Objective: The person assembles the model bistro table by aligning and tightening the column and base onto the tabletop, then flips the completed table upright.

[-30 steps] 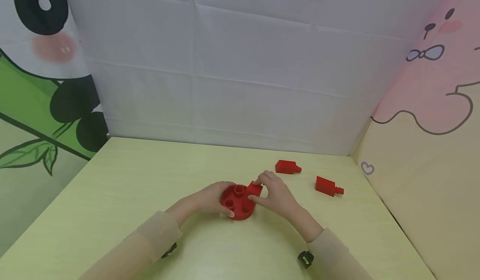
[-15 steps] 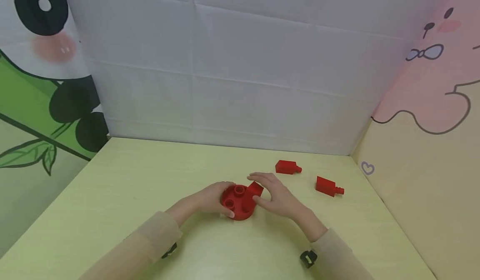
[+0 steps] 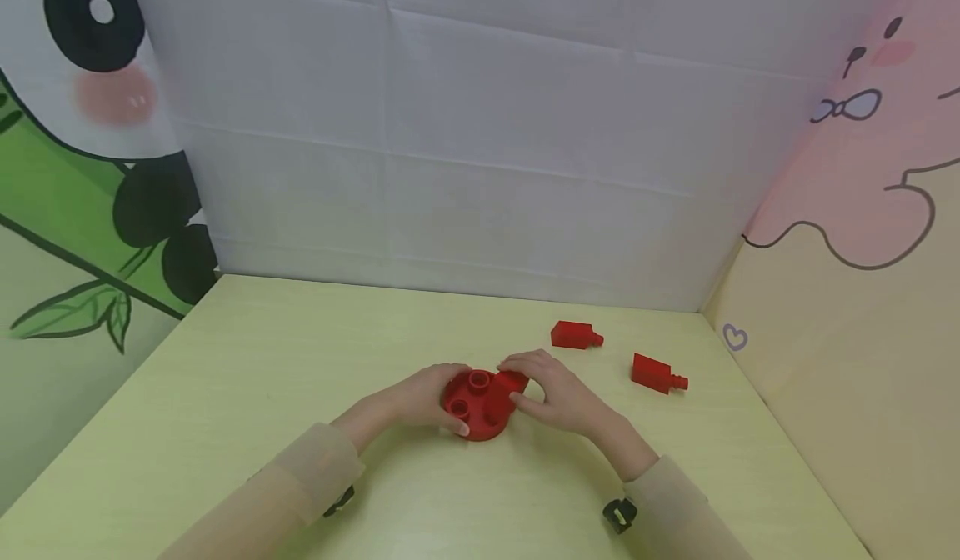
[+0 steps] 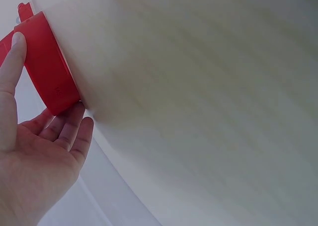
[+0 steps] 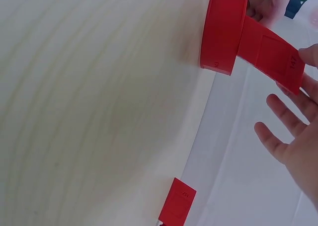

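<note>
"Hands?"
"Left hand (image 3: 420, 393) half-open, gripping round base (image 3: 486, 432) on table (image 3: 337, 327). Right hand (image 3: 564, 395) pinches block (image 5: 272, 56) on base, other fingers spread."
"Others?"
"Near block (image 3: 657, 373), far block (image 3: 573, 335): right."

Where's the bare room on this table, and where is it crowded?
Bare: the left of the table, between white wall and left sleeve; also the front middle, between that sleeve and the right sleeve. Crowded: around the red base, between left hand and right hand; two loose red blocks lie farther right.
</note>
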Available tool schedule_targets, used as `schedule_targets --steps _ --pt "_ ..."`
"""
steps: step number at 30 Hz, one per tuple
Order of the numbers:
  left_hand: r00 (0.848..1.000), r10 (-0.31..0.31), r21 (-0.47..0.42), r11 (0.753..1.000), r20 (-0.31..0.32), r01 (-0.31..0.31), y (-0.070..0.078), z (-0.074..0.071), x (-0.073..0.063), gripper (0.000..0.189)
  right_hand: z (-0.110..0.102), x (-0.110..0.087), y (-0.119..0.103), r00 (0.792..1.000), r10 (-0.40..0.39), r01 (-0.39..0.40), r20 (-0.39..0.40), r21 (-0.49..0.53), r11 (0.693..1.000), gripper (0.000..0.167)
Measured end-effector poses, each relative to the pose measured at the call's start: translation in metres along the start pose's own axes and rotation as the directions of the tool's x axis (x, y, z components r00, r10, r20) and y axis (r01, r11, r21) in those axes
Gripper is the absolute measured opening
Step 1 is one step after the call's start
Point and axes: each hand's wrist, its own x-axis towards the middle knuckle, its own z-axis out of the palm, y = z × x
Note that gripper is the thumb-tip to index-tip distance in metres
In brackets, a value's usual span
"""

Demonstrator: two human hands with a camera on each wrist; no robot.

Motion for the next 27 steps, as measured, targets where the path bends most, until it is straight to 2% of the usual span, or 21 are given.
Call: schedule_targets --steps 9,14,22,27 --pt "1.000 -0.017 0.009 1.000 0.004 0.017 0.003 -0.001 0.000 0.080 0.002 -0.001 -0.004 0.995 0.079 -0.079 -0.055 -0.007 0.997 0.033" --pt "1.000 -0.007 0.012 1.000 0.001 0.007 0.001 -0.001 0.001 0.080 0.006 0.000 -0.006 0.989 0.105 -0.105 -0.103 0.006 0.994 0.030" --pt "1.000 0.006 0.036 0.999 -0.006 -0.006 -0.002 0.000 0.002 0.081 0.015 0.000 -0.013 0.959 0.228 -0.226 -0.166 0.030 0.974 0.027" --pt "1.000 0.013 0.019 1.000 -0.006 -0.013 -0.003 0.000 0.001 0.080 0.016 0.002 -0.019 0.939 0.297 -0.292 -0.171 0.053 0.955 0.028"
